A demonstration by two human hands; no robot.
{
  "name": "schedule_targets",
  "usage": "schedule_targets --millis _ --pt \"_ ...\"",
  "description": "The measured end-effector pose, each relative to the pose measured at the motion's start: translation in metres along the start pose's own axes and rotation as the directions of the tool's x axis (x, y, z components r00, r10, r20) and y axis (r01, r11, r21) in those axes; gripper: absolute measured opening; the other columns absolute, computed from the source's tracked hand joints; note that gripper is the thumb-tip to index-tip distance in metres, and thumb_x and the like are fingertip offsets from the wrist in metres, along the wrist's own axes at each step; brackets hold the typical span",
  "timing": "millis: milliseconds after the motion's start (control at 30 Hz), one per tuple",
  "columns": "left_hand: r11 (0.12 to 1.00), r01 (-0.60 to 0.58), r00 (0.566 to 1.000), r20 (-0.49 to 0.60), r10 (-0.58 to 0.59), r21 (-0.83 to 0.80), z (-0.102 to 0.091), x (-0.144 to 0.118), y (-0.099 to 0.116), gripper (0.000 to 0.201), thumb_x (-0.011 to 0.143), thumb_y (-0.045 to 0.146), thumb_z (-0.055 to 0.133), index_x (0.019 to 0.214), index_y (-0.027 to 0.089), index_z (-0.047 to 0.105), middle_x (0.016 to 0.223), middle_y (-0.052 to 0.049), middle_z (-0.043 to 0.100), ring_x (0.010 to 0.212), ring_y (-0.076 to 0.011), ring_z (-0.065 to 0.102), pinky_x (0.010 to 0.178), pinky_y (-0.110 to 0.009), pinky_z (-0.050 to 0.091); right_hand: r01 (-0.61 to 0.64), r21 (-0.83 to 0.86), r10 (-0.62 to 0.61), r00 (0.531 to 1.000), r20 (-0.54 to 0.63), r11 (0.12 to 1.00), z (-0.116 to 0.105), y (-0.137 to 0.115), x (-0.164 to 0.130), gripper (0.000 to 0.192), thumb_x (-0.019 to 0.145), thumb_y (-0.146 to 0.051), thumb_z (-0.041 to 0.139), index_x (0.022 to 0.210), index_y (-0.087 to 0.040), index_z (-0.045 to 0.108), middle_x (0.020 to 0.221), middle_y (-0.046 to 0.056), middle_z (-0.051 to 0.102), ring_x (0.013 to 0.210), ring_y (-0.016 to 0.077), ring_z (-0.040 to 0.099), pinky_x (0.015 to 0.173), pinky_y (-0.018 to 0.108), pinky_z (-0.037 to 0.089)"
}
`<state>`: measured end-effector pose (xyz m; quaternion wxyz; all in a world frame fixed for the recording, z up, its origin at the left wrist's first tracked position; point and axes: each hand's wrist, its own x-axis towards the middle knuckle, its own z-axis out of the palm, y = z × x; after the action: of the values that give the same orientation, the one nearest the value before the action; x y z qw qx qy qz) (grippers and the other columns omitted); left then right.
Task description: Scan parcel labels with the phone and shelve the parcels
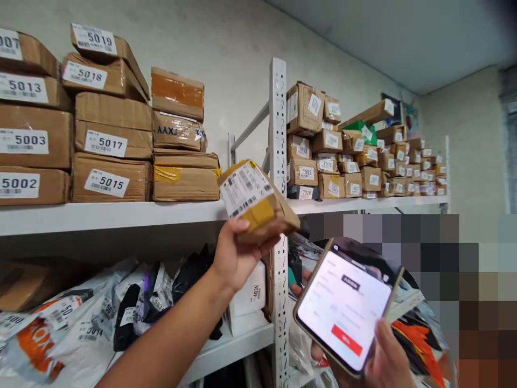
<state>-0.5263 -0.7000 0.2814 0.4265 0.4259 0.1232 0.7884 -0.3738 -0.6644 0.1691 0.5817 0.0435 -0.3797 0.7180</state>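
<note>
My left hand [238,256] grips a small cardboard box [262,213] from below, with the thumb on its front face. The box is tilted, with a white printed label and yellow tape, and is raised before the upper shelf's edge near the upright. In my right hand [390,355] is a smartphone [343,307], its thumb at the right edge and fingertips showing past the left edge. The lit screen shows a mostly white page, a dark pop-up and a red button; the text is too blurred to read.
Labelled cardboard boxes [109,140] are stacked along the upper white shelf [121,215]. A perforated metal upright [278,129] stands between two shelf sections. More boxes [331,140] line the right section. Plastic parcel bags [81,328] and a white box [250,288] lie below.
</note>
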Motion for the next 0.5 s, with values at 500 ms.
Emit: schedule_targets --millis 500 --pt "0.948 -0.037 0.993 -0.116 0.001 -0.315 0.007 0.058 -0.005 0.067 0.083 0.062 0.047 0.110 0.002 0.056 0.092 -0.018 0.066 0.075 -0.0208 0.067 0.063 -0.026 0.059 -0.003 -0.002 0.004 0.937 0.350 1.000 0.087 -0.024 0.146 0.031 0.096 -0.030 0.033 0.105 -0.016 0.059 0.077 0.004 0.077 0.058 0.0158 0.071 0.030 0.018 0.050"
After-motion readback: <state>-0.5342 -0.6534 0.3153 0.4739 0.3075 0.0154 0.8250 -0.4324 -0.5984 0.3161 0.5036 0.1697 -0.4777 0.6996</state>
